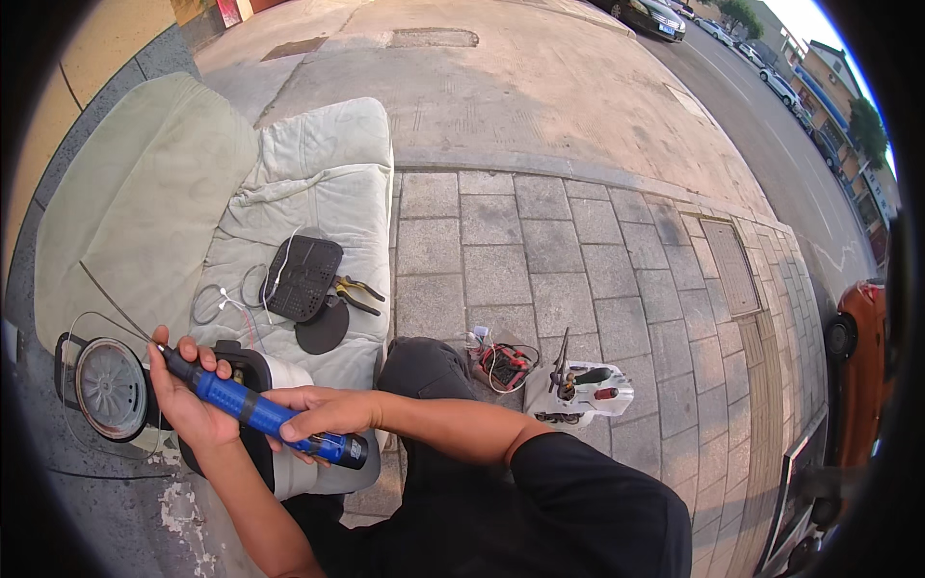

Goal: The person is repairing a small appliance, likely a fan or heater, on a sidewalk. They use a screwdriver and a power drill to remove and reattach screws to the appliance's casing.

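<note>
Both my hands hold a blue cordless screwdriver (241, 404), with a long thin shaft pointing up and left. My left hand (198, 409) supports its front end, palm up, fingers curled around the dark neck. My right hand (323, 414) grips the body near the black rear end. Below the tool sits a white appliance body (289, 472) with a dark opening, partly hidden by my hands and forearms. An opened round part with a grey ribbed disc (109, 385) lies left of my left hand. The shaft's tip hangs above the pale cushion, touching nothing visible.
On the pale cushioned seat (318, 144) lie a black perforated panel (306, 275), a black round disc (322, 329), yellow-handled pliers (359, 293) and loose wires (231, 301). Right of my knee, a red-and-black meter with leads (506, 366) and a white tool holder (612, 390) stand on paving.
</note>
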The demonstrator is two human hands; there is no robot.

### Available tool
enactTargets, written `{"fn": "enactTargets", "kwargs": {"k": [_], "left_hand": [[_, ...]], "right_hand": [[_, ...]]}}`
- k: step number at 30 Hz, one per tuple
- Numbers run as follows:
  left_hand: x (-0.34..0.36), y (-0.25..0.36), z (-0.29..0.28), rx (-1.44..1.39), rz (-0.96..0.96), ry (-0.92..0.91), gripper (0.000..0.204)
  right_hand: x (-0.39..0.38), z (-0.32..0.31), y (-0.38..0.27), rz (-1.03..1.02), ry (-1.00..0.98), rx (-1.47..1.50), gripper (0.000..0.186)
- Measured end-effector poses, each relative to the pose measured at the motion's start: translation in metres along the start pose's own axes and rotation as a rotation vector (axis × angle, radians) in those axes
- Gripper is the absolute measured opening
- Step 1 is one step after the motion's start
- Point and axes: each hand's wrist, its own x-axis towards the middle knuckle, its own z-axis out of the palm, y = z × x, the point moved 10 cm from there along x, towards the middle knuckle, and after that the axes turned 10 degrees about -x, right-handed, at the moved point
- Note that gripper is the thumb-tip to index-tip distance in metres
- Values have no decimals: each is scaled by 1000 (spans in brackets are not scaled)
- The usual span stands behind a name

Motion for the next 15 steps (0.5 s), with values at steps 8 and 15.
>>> {"fn": "enactTargets", "kwargs": {"k": [8,15], "left_hand": [[-5,-4,-13,-51,-13,-36,34],[-9,-5,-9,-214,-70,10,32]], "right_hand": [[-14,9,11,55,-34,115,66],[-15,0,1,93,10,117,72]]}}
